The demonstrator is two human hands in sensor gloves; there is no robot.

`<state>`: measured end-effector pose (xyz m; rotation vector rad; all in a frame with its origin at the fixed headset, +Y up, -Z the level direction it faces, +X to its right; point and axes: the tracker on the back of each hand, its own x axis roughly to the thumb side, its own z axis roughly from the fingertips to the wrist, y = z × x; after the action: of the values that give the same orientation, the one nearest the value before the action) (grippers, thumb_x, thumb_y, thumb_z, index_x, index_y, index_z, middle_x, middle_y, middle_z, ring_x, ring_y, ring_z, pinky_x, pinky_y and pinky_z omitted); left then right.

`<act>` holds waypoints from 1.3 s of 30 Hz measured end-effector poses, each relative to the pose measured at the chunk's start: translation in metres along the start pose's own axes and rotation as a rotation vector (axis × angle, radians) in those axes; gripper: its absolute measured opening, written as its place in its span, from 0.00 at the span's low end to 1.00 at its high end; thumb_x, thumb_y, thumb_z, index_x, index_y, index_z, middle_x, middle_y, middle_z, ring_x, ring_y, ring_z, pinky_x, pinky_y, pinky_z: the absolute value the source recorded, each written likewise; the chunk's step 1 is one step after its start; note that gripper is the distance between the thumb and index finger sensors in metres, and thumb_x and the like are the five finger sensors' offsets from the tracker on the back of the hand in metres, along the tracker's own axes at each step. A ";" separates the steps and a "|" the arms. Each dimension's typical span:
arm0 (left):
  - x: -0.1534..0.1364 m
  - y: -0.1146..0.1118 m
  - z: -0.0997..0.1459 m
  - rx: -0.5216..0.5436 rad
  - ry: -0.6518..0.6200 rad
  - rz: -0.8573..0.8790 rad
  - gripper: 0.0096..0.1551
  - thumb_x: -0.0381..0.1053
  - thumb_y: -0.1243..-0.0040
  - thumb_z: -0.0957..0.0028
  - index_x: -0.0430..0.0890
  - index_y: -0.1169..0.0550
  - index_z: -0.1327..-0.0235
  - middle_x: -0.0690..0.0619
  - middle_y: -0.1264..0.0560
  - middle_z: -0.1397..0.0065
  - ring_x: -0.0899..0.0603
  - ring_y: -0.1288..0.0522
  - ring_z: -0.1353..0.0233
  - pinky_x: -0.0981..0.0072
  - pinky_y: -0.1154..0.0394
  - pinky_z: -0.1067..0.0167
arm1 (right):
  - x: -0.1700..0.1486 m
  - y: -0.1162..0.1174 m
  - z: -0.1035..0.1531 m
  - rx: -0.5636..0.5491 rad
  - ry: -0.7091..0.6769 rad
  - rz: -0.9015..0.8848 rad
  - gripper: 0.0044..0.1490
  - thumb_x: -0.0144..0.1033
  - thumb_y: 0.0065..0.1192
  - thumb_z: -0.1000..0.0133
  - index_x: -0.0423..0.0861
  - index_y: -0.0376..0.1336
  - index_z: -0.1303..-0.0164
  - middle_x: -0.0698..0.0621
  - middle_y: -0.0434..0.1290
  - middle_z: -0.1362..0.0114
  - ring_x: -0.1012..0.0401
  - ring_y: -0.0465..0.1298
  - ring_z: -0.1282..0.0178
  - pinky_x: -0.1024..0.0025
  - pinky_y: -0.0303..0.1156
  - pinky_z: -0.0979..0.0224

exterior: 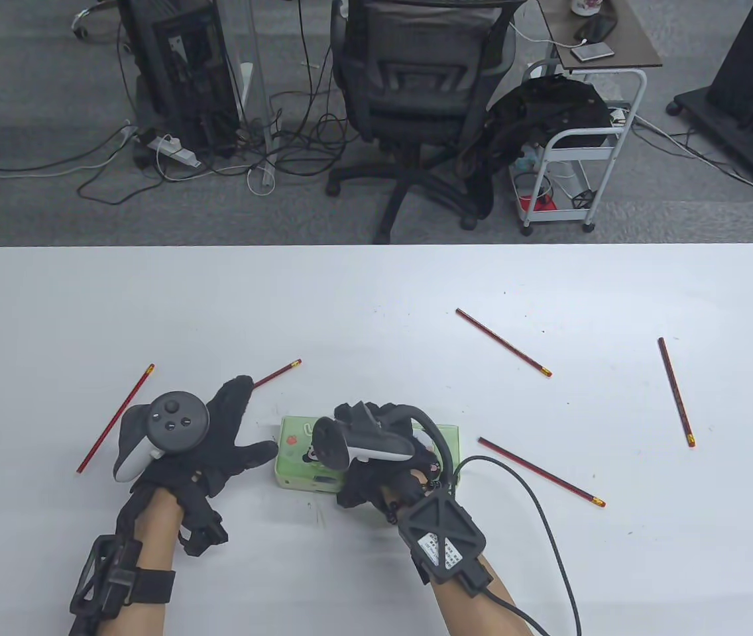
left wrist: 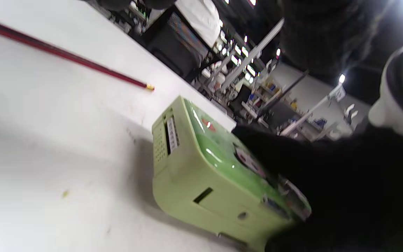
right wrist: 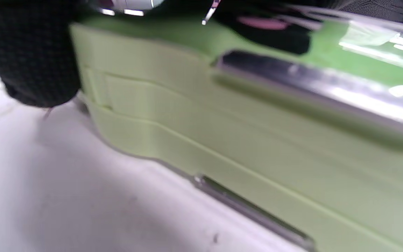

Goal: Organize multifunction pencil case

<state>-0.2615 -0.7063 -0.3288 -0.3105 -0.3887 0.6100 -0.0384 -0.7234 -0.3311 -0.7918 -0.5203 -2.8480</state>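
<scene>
A light green pencil case (exterior: 297, 460) with a cartoon lid lies closed near the table's front edge. My right hand (exterior: 366, 474) lies over its middle, fingers curled across the lid and a black gloved finger (right wrist: 30, 56) against the case's near side (right wrist: 257, 140). My left hand (exterior: 237, 424) lies spread flat just left of the case, its thumb reaching the case's left end. In the left wrist view the case's end (left wrist: 173, 164) shows, with the right hand's glove (left wrist: 327, 182) on top. Several red pencils lie loose: (exterior: 115, 419), (exterior: 277, 373), (exterior: 541, 472).
Two more red pencils lie further off, one at mid table (exterior: 504, 342) and one at the far right (exterior: 676, 391). A cable (exterior: 549, 530) loops from my right wrist across the table. Beyond the far edge stand an office chair (exterior: 416, 86) and a white cart (exterior: 575, 152).
</scene>
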 end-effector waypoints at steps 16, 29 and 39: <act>0.023 -0.051 -0.026 -0.164 0.005 -0.295 0.62 0.58 0.29 0.53 0.43 0.52 0.16 0.37 0.57 0.11 0.27 0.49 0.14 0.33 0.46 0.25 | -0.067 0.007 0.071 -0.056 0.008 -0.127 0.71 0.63 0.63 0.52 0.35 0.35 0.15 0.20 0.40 0.18 0.20 0.46 0.22 0.23 0.47 0.25; 0.024 -0.053 -0.028 -0.115 -0.006 -0.332 0.64 0.57 0.24 0.58 0.43 0.50 0.17 0.38 0.53 0.11 0.27 0.45 0.15 0.34 0.43 0.25 | -0.083 0.035 0.074 -0.254 0.050 -0.179 0.64 0.65 0.64 0.54 0.40 0.46 0.17 0.24 0.50 0.19 0.23 0.57 0.24 0.28 0.57 0.26; 0.024 -0.053 -0.028 -0.097 0.002 -0.350 0.64 0.57 0.24 0.60 0.43 0.48 0.17 0.39 0.51 0.11 0.28 0.43 0.16 0.35 0.42 0.25 | -0.088 0.031 0.073 -0.292 0.042 -0.184 0.64 0.68 0.67 0.56 0.41 0.52 0.18 0.26 0.56 0.20 0.26 0.63 0.24 0.30 0.61 0.25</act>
<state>-0.2048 -0.7379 -0.3265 -0.3267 -0.4590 0.2488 0.0781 -0.7222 -0.3093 -0.7605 -0.1801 -3.1510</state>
